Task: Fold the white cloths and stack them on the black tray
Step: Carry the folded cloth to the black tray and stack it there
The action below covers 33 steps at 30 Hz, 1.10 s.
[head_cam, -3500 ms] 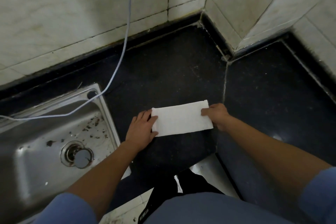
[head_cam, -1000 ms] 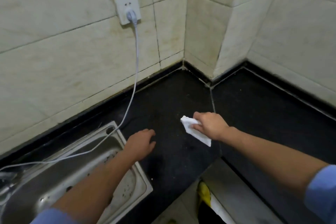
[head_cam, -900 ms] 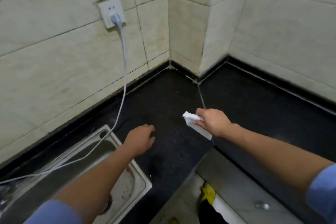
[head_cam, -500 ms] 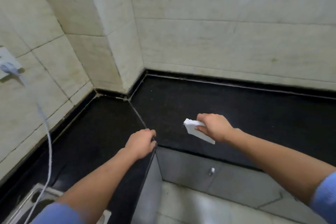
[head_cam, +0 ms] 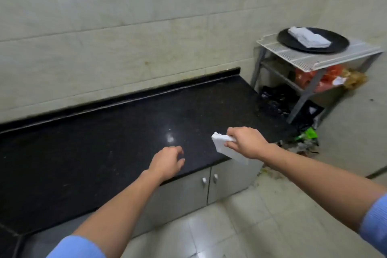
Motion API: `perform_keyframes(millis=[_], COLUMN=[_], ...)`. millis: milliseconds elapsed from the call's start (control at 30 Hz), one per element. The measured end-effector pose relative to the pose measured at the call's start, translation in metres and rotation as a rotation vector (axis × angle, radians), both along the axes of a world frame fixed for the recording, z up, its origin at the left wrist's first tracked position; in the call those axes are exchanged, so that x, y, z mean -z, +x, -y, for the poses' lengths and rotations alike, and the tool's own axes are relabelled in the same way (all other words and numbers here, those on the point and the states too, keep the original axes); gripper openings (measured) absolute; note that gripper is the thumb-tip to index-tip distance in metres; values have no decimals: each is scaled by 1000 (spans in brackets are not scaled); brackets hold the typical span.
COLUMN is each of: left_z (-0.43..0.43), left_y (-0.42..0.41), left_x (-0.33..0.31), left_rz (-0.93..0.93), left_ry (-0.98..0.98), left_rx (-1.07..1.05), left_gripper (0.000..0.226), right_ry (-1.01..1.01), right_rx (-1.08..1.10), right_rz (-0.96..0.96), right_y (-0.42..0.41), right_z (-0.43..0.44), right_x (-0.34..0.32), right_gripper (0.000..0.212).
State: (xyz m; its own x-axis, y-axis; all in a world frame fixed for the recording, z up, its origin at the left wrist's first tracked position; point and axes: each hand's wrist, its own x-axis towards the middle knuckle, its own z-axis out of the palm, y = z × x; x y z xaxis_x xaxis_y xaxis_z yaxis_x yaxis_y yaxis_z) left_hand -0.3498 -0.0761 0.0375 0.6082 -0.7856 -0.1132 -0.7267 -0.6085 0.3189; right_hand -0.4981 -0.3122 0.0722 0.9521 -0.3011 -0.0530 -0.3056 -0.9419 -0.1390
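My right hand (head_cam: 246,142) grips a folded white cloth (head_cam: 223,147) in the air above the front edge of the black counter (head_cam: 117,132). My left hand (head_cam: 167,162) hovers over the counter with loosely curled fingers and holds nothing. Far off at the upper right, the round black tray (head_cam: 333,43) sits on a white wire rack (head_cam: 314,57). A stack of folded white cloths (head_cam: 307,37) lies on the tray.
Grey cabinet doors (head_cam: 199,186) run under the counter. Black bags (head_cam: 276,100), red bags (head_cam: 314,77) and litter lie under and beside the rack. A tiled wall rises behind the counter, and pale floor tiles (head_cam: 240,226) spread at the lower right.
The cloth went from lying flat under both hands to folded small in my right hand. My view has swung right, away from the sink and corner, and the tray on the rack has come into sight.
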Motion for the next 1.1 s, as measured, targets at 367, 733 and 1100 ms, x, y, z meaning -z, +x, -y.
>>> perform_keyframes(millis=[367,733,1100], left_z=[240,518,677], left_y=[-38,-26,-18], left_x=[13,-33,-71], left_rz=[27,64,91], left_ry=[69,-89,-293], left_rx=[403,677,613], left_gripper=[31,25,13], right_ry=[89,16,56], right_rx=[372,593,543], right_rz=[-1,141,247], right_y=[-128,-145,-132], right_z=[167,366,526], right_x=[28,-40,-82], right_gripper=[25,25,14])
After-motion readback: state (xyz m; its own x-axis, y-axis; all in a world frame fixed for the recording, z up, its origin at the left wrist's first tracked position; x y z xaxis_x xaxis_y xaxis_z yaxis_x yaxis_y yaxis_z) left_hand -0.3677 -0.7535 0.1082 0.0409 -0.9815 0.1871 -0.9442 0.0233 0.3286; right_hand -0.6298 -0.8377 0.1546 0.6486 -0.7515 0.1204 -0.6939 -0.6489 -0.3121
